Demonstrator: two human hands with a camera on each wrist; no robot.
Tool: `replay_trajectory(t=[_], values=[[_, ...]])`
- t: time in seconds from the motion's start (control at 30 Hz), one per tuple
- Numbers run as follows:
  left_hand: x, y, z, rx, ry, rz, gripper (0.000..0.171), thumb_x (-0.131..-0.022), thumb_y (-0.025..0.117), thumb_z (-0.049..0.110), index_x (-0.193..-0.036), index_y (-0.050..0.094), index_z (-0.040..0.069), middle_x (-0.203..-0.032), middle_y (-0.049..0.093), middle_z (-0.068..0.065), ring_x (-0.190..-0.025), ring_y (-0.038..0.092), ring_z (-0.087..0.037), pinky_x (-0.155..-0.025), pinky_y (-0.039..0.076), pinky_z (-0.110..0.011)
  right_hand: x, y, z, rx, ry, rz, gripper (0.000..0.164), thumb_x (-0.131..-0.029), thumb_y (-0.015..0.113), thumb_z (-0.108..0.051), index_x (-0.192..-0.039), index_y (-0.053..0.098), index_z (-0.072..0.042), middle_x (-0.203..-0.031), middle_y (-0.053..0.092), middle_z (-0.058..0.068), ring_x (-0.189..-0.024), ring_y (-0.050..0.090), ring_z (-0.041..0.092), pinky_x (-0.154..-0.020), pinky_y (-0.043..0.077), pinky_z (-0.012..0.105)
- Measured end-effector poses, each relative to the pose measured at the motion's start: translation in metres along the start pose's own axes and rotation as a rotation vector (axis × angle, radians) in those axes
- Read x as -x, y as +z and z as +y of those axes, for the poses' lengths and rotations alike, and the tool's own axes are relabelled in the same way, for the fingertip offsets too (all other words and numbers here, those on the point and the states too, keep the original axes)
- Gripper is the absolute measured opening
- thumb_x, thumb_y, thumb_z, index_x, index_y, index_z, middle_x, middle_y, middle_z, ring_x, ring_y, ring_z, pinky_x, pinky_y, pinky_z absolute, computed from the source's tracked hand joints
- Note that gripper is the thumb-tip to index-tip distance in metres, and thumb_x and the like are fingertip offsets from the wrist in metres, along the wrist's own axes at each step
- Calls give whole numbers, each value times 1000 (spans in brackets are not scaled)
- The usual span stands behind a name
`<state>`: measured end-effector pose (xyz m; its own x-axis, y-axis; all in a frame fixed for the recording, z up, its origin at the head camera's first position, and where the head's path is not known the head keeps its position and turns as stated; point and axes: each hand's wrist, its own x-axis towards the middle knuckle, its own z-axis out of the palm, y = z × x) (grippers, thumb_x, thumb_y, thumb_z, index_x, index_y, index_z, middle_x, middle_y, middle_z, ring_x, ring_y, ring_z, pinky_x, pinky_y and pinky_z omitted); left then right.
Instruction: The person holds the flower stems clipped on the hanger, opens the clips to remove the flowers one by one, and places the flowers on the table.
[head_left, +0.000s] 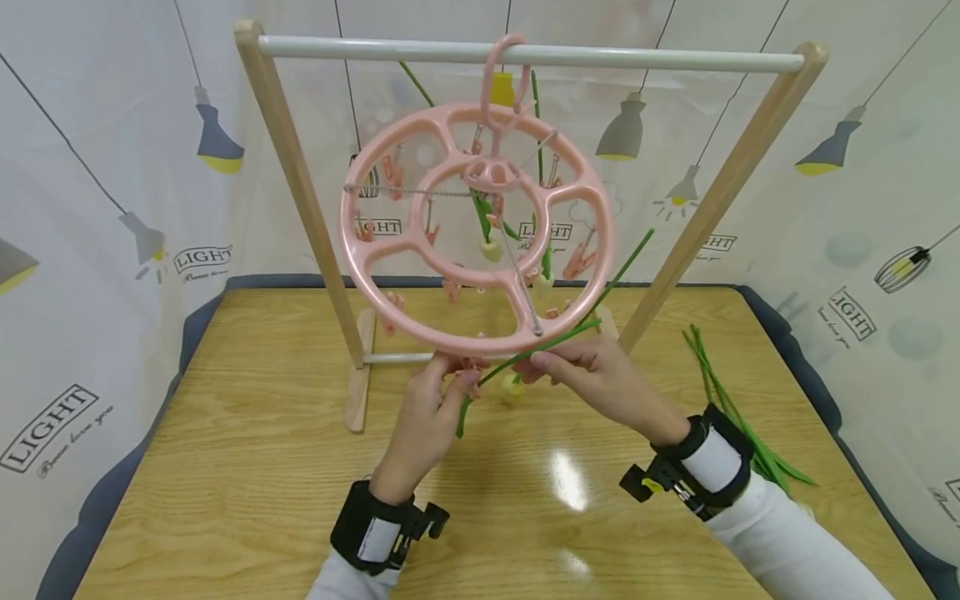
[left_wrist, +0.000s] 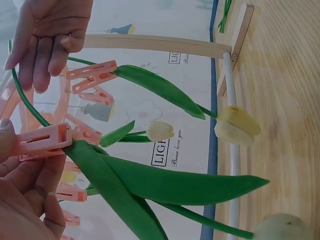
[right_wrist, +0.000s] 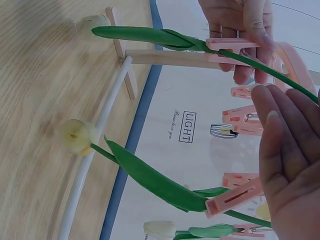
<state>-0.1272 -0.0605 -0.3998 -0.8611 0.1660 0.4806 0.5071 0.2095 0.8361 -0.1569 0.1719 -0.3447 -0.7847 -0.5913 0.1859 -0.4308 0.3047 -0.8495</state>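
In the head view my left hand (head_left: 423, 408) is at the near rim of a round pink clip hanger (head_left: 480, 343). Its thumb and fingers pinch a pink clothes peg (left_wrist: 42, 140), which sits around the stem of an artificial tulip with long green leaves (left_wrist: 180, 182). That tulip's pale bloom (right_wrist: 94, 27) points down toward the table. Beside the stem is my right hand (head_left: 600, 379), its fingers mostly extended; whether they touch the stem cannot be made out. Another tulip (right_wrist: 77, 136) hangs head-down from a neighbouring peg (right_wrist: 232, 197).
The hanger hooks over the white bar (head_left: 637, 56) of a wooden-legged rack (head_left: 720, 200). More tulips hang from its pegs at the back, including a pale one (head_left: 491, 247). Loose green stems (head_left: 720, 392) lie on the wooden table (head_left: 247, 500), right of the rack.
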Motion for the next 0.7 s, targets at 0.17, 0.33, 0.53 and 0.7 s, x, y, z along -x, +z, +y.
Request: replay_trajectory(t=[0.17,0.33,0.53,0.7], values=[[0,-2,0,-22,13,4,31,-101,52,9,-131,55,4,-93,67,-13,-74,65,-19,-68,58,-32,1,1,2,-45,-39,89,22,-101,56,-10,-109,74,-2,-96,76,14,-89,72,7,-73,55,27],[0,-3,-1,-31,19,18,27,-100,52,8,-127,55,3,-88,66,-12,-70,63,-15,-65,56,-30,0,0,2,-48,-144,201,15,-95,62,-1,-103,74,3,-87,75,18,-78,73,7,-64,55,23],[1,-4,1,-2,8,10,31,-99,56,8,-129,55,5,-92,69,-11,-70,64,-16,-66,56,-30,1,6,-2,-52,-158,234,12,-93,65,-1,-104,71,-1,-92,76,14,-84,72,7,-71,58,25],[3,-5,2,-27,-35,3,32,-97,60,13,-130,57,11,-100,73,-6,-75,66,-11,-73,48,-26,0,9,-3,-117,-176,211,14,-93,64,1,-107,67,1,-97,74,12,-89,72,9,-73,58,25]])
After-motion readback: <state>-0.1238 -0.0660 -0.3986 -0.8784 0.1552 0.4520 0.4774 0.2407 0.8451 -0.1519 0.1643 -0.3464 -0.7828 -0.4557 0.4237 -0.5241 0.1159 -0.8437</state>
